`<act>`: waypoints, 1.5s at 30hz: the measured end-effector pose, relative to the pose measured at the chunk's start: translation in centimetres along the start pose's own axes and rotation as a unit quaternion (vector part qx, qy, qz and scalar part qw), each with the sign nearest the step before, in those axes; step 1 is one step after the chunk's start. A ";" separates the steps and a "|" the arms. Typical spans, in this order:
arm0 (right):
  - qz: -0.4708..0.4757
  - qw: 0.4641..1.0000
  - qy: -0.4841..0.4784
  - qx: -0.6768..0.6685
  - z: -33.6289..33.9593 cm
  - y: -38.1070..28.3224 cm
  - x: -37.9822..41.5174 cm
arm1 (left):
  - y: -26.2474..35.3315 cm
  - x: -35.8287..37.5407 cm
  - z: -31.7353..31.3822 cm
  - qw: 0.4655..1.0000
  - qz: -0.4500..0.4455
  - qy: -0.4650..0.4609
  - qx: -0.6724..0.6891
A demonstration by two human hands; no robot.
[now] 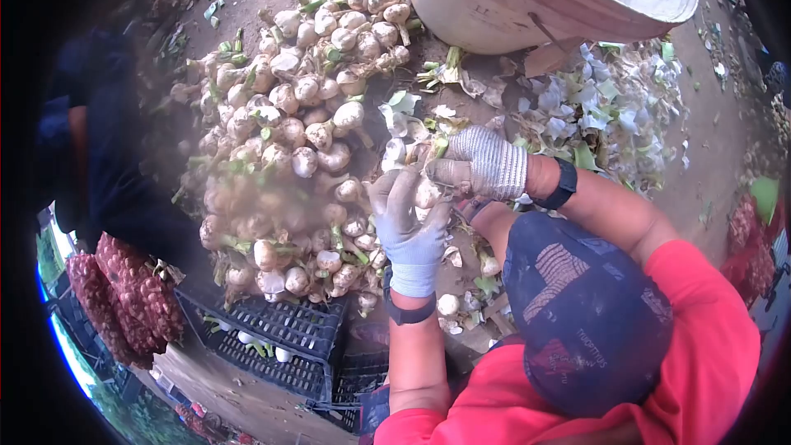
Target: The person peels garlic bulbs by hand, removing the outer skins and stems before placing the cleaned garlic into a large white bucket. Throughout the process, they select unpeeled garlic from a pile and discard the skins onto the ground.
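Observation:
My left hand [408, 227], in a grey-and-white work glove, curls its fingers round the side of a pale garlic bulb [428, 194]. My right hand [482, 163], in a knitted glove, closes on the same bulb from the other side, its thumb against it. A green stem piece [439, 146] shows at the right fingertips. The fingers partly hide the bulb. Beside the left hand spreads a large pile of soil-marked garlic bulbs [288, 128], some with cut green stalks. Torn white skins [400, 111] lie just beyond the hands.
A big whitish tub [486, 8] stands at the top right. Under it is a heap of white and green peelings [610, 107]. Black plastic crates [284, 325] sit at lower left, near red mesh sacks [124, 297]. A capped head [585, 313] fills the lower right; a dark-clothed person [115, 132] is at left.

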State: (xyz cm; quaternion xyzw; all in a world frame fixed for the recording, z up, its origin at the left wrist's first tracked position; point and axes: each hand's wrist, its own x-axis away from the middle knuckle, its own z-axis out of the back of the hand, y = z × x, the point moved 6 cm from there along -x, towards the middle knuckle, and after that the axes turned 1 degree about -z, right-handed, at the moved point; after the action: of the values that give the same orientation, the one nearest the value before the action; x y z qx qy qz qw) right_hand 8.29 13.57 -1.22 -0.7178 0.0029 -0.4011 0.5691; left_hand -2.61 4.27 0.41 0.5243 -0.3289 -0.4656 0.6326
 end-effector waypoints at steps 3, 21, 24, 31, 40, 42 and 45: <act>0.089 0.994 -0.010 0.069 -0.5 -0.5 0.4 | -0.4 -0.7 1.1 1.000 -0.005 -0.022 -0.013; 0.041 0.990 -0.084 -0.103 -2.0 -1.6 1.6 | -2.2 2.5 0.1 0.737 0.358 0.005 0.573; -0.016 0.947 -0.160 -0.279 -3.5 0.1 1.4 | -1.9 3.3 -0.6 0.689 0.470 0.013 0.552; 0.058 0.994 -0.097 0.012 -2.9 -0.9 2.0 | 2.4 2.9 1.9 0.987 0.122 0.104 -0.019; 0.189 0.951 -0.053 0.241 -3.0 -2.8 1.8 | -1.8 1.3 2.0 0.997 0.066 -0.029 -0.015; 0.212 0.878 -0.020 0.428 -3.2 -2.9 1.5 | -1.3 0.8 2.5 0.995 0.063 -0.070 -0.038; 0.228 0.851 -0.007 0.473 -3.4 -2.3 0.5 | -0.4 0.3 2.9 0.988 0.087 -0.094 -0.082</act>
State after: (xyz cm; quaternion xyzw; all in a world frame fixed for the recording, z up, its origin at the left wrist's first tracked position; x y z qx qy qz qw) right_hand 5.63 11.31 1.03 -0.3442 -0.0271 -0.2078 0.9152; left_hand -5.24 2.95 0.68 0.3944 -0.3918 -0.4811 0.6778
